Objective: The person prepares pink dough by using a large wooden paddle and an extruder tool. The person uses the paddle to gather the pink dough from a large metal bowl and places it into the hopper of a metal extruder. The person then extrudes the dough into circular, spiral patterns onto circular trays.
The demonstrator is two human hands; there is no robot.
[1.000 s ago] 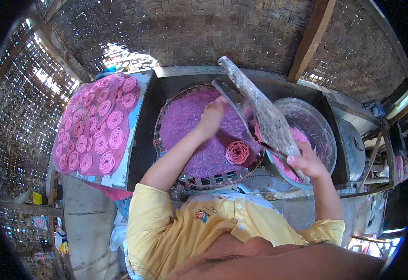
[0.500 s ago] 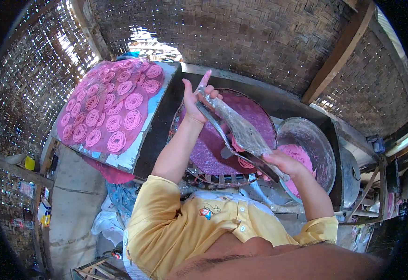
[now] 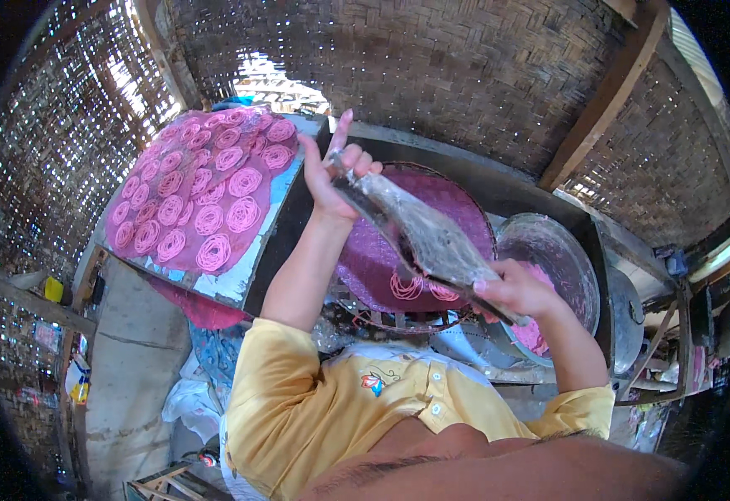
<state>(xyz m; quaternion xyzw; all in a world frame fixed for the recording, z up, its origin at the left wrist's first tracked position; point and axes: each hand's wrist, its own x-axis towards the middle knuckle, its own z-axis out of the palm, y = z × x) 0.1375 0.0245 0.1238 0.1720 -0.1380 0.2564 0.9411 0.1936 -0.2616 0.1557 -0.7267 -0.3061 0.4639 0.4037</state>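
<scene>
My left hand [image 3: 336, 179] grips the far left end of a worn grey hand press with long flat arms [image 3: 432, 225], its thumb and index finger sticking out. At the near right end, my right hand [image 3: 517, 292] is wrapped around the same press. The tool slants over a round frame [image 3: 494, 238] covered with purple cloth [image 3: 373, 271]. Two pink dough-strand coils, a left one [image 3: 407, 286] and a partly covered right one [image 3: 445, 293], lie by the cloth's near edge. The underside of the press is hidden.
On the left, a table [image 3: 233, 286] bears a pink cloth with many strand coils [image 3: 209, 219]. A metal basin [image 3: 586, 288] with pink dough [image 3: 534, 336] stands at right. Woven bamboo walls [image 3: 432, 67] and a slanting wooden post [image 3: 603, 100] close in the far side.
Both hands and the press have shifted, the left hand moving left and the right hand slightly up. A second coil now shows on the cloth, left of the other.
</scene>
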